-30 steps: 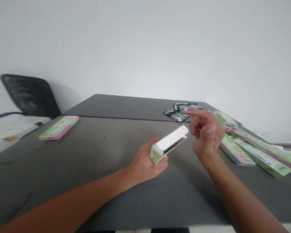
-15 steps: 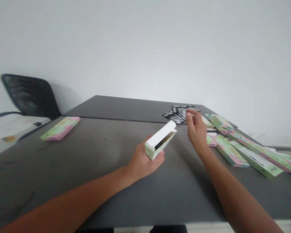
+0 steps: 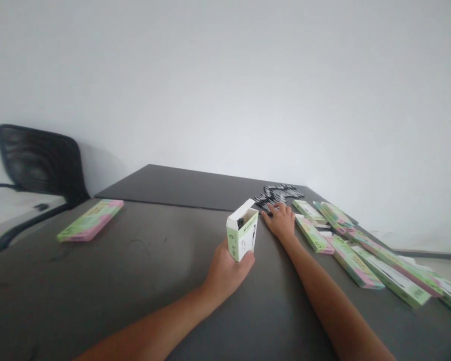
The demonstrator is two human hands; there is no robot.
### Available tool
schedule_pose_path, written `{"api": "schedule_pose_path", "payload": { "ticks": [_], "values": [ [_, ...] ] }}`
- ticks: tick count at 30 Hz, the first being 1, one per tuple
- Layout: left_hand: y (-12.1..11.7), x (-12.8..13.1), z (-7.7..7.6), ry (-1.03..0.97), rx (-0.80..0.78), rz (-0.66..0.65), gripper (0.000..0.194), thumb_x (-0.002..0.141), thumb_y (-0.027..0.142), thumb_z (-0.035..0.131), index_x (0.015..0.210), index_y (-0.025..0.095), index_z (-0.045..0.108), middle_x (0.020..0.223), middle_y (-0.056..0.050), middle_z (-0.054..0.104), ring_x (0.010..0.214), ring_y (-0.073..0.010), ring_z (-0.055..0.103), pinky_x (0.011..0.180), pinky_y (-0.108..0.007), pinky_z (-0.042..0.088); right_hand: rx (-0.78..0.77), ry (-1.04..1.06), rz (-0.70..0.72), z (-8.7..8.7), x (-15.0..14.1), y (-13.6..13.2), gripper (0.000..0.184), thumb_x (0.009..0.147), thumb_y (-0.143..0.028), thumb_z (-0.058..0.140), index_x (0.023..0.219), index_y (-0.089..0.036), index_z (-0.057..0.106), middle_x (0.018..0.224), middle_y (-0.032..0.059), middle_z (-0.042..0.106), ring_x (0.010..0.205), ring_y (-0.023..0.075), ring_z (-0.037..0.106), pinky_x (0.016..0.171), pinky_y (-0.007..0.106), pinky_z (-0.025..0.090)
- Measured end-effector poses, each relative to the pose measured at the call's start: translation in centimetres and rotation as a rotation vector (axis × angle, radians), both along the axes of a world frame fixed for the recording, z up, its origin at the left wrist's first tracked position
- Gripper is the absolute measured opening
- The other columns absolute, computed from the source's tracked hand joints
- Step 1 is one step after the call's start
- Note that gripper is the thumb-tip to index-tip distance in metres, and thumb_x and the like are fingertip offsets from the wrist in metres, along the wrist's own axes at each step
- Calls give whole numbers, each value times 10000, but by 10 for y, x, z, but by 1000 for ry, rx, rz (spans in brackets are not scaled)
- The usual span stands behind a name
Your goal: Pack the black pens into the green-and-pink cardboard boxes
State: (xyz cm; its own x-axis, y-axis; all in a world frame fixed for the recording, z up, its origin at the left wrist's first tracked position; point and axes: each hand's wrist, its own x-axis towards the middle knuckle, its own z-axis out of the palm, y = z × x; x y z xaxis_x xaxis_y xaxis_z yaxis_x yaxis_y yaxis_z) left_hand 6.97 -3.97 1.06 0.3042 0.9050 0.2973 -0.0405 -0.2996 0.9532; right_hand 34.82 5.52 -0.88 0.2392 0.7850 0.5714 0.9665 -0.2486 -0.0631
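My left hand (image 3: pixel 227 268) is closed around a small green-and-white carton (image 3: pixel 244 235), held upright above the table. Its white top flap is raised, and dark ends of something show inside the opening. Further off, my right hand (image 3: pixel 281 220) lies low at the near edge of a pile of slim black-and-white pens (image 3: pixel 276 194). Its fingers are apart, and the fingertips touch or hover just over the pens; whether one is pinched is too small to see.
Several green-and-pink cartons (image 3: pixel 357 263) lie overlapping along the table's right side. Another carton (image 3: pixel 91 220) lies on the left of the dark table (image 3: pixel 143 281). A black mesh chair (image 3: pixel 41 163) stands beyond the left edge, and a white wall (image 3: pixel 225 90) rises behind.
My right hand has moved down and left onto the near edge of the pens, its fingers spreading. My left hand has turned the carton more upright, so its printed side shows.
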Motion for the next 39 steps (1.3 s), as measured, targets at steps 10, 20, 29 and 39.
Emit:
{"api": "schedule_pose_path", "payload": {
  "ticks": [10,20,29,39],
  "values": [
    [-1,-1,2,13,-24,-14,312,798,191,702,1107,165,744,1131,-118,835,1009,-298,797,859,-375,625,-42,5,-11,-5,12,11,432,1019,-569,576,1259,-306,820,1395,143,631,1266,352,493,1033,483,398],
    [2,0,-3,32,-14,-29,371,810,191,703,1178,155,741,1205,-122,824,1076,-291,792,910,-364,630,-32,122,60,0,11,11,333,1031,-485,610,1061,-250,843,1237,156,718,1238,353,537,1029,499,424],
    [1,-1,-1,57,-1,-47,422,817,210,691,1228,127,730,1255,-156,807,1132,-316,780,971,-416,619,227,451,87,4,-12,-19,332,1033,-448,666,1206,-166,697,1214,84,719,1098,235,701,989,475,583],
    [2,-2,-5,114,23,-55,438,815,223,699,1245,145,735,1273,-132,808,1169,-321,772,995,-416,617,630,894,399,59,-75,-76,476,1088,-621,377,1045,-197,590,1034,86,755,917,177,658,895,346,519]
  ]
}}
